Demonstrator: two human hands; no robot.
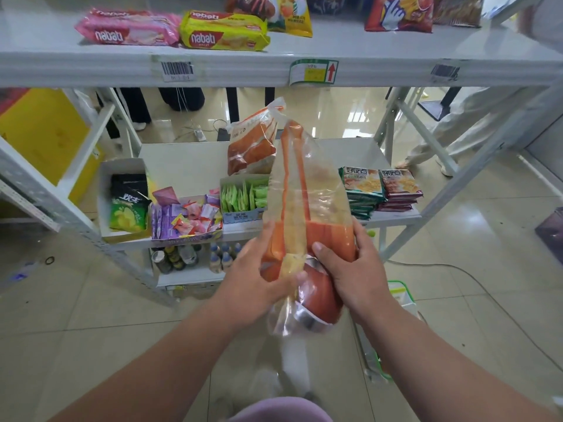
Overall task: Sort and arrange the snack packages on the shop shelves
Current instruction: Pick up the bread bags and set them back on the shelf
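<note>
I hold a long clear-and-orange snack bag (304, 208) upright in front of the middle shelf (189, 166). My left hand (259, 269) grips its lower left side and my right hand (350, 269) grips its lower right, thumb across the front. A similar orange bag (253, 144) leans on the middle shelf behind it. The upper shelf (91, 68) carries a pink Nabati pack (128, 28), a yellow Nabati pack (222, 33) and a red snack bag (399, 13).
The middle shelf also holds a white box with a green-black bag (128, 202), a tray of small sweets (189, 217), a box of green sachets (243, 196) and stacked cracker packs (380, 190). Bottles (222, 257) stand on the lowest shelf. A green basket (399, 296) sits on the floor.
</note>
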